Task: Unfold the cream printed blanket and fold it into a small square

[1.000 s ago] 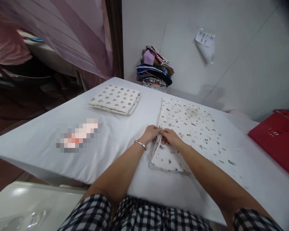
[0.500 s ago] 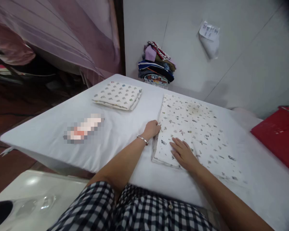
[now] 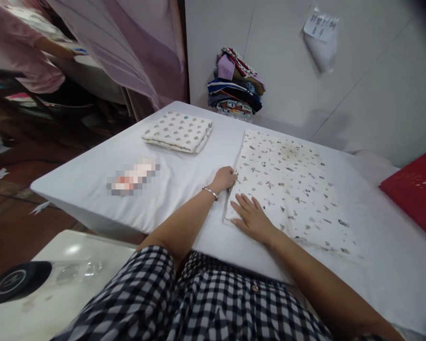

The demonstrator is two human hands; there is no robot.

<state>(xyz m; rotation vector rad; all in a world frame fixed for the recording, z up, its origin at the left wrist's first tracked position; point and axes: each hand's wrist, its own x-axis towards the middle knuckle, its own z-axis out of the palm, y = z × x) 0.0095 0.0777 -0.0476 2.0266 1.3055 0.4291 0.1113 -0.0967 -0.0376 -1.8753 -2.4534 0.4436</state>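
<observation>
A white cloth [image 3: 301, 189] with small grey-brown prints lies folded in layers on the right part of the white-covered table. My left hand [image 3: 225, 179], with a bracelet at the wrist, is closed on the cloth's left edge; the fingertips are partly hidden there. Flat on the near left corner of the same cloth rests my right hand [image 3: 250, 215], its fingers spread. Farther left lies a second folded cloth [image 3: 179, 132], white with rows of grey motifs, apart from both hands.
A blurred-out item [image 3: 133, 177] lies on the table's left side. Folded clothes [image 3: 236, 85] are stacked by the wall, and a red object [image 3: 417, 189] is at right. A white stool-like surface [image 3: 102, 241] holds a dark-based bottle [image 3: 24, 282]. A person in pink [image 3: 21, 42] is behind the curtain.
My right hand has slid left across the cloth toward its near left corner. My left hand stays at the left edge. The view has shifted, bringing more of the person in pink into sight.
</observation>
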